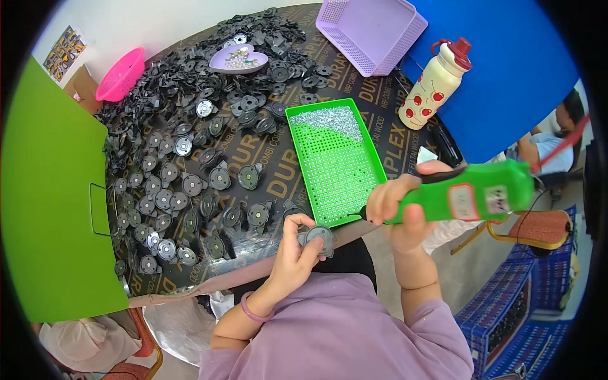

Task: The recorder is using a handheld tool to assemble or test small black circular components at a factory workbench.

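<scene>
My left hand [295, 254] pinches a round dark plastic part [319, 239] at the table's front edge, thumb on its face. My right hand [403, 201] is wrapped round a green electric screwdriver [468, 191], held nearly level with its tip toward the left. The tip is apart from the part in my left hand. Between and beyond my hands lies a green perforated tray [339, 183], with a heap of small silver screws [329, 120] at its far end. To the left, several round dark parts [220, 178] like the held one lie spread over the table.
A large pile of black plastic pieces [253, 31] covers the back of the table, with a lilac heart-shaped dish [218, 62] on it. A pink basket [123, 75], a lilac basket [370, 31] and a cream bottle [436, 85] stand around. Another person [557, 130] sits far right.
</scene>
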A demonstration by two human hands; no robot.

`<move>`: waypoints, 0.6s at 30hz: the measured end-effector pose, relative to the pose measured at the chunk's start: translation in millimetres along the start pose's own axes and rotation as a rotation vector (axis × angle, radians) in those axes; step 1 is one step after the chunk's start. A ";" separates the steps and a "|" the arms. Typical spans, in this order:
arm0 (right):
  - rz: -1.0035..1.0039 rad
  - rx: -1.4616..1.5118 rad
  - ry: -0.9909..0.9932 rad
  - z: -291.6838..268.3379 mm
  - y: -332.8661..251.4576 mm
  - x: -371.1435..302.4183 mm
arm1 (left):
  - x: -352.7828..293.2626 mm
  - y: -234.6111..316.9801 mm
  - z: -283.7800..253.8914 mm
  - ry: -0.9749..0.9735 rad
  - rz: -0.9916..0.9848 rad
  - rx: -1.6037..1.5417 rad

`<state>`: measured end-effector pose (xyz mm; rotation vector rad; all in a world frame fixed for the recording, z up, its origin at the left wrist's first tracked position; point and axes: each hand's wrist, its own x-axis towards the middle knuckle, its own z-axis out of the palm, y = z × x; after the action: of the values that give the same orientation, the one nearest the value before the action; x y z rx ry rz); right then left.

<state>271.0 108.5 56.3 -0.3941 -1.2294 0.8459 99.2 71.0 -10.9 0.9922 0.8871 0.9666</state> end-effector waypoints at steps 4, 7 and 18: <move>0.039 0.120 -0.023 16.0 -11.5 1.4 | 0.3 0.5 -1.0 0.038 0.020 0.133; 0.089 0.127 -0.082 20.9 -6.0 -2.6 | 2.2 1.5 -0.6 0.045 0.020 0.146; 0.163 0.087 -0.186 23.9 -2.5 -6.1 | 2.2 -2.2 -0.8 0.050 0.076 0.169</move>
<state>249.1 98.4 61.6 -0.3543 -1.3388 1.0913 99.7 72.8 -13.5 1.1561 0.9910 0.9960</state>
